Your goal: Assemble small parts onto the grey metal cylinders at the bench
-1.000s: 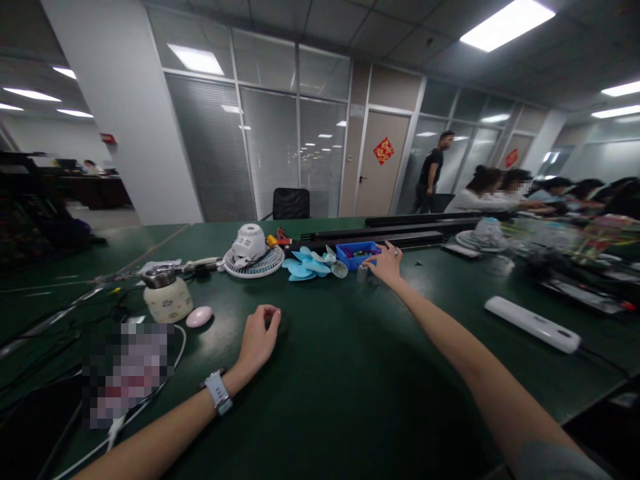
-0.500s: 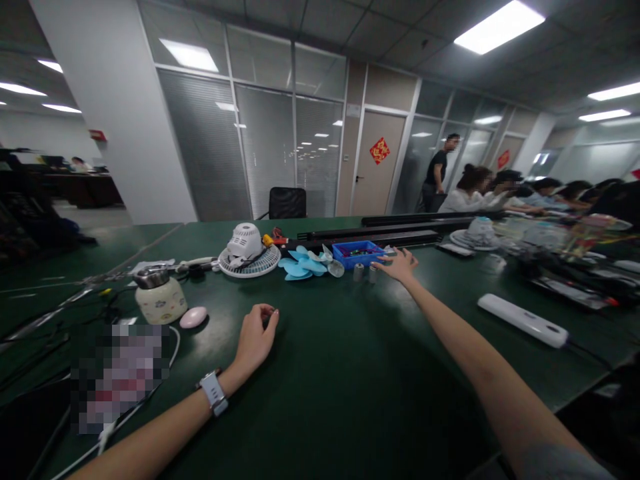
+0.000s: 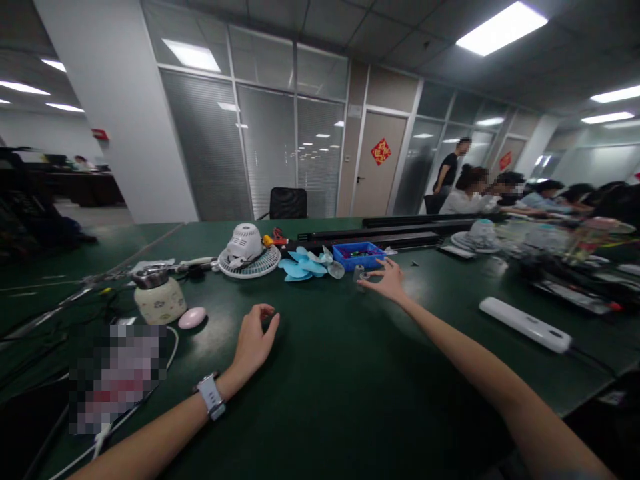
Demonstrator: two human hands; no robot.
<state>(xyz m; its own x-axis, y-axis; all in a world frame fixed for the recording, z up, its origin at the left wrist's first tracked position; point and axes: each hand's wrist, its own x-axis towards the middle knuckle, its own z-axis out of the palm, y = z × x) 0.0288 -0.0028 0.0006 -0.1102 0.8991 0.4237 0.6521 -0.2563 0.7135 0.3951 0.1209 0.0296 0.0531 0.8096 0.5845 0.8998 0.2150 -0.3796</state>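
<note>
Resting on the green table (image 3: 310, 373), my left hand (image 3: 255, 340) is loosely curled, its thumb apart from the fingers and nothing in it. My right hand (image 3: 387, 281) reaches forward with thumb and fingers spread, beside a small metal cylinder (image 3: 358, 272). A second cylinder is partly hidden by the fingers; contact with it cannot be made out. Just behind is a blue tray (image 3: 359, 262) of small dark parts. To the left of the cylinders lie light-blue fan blades (image 3: 303, 264) and a white fan body (image 3: 245, 241) on a round white grille (image 3: 250, 268).
A cream jar (image 3: 160, 299) and a pink oval object (image 3: 193, 318) stand left of my left hand, near cables. A white power strip (image 3: 525, 325) lies at right. Black bars (image 3: 380, 232) run along the back. Several people sit or stand at far right.
My right hand has moved left and slightly toward me, its fingers now around the cylinders' spot and covering part of one. The left hand stays put. The standing person shifted slightly right.
</note>
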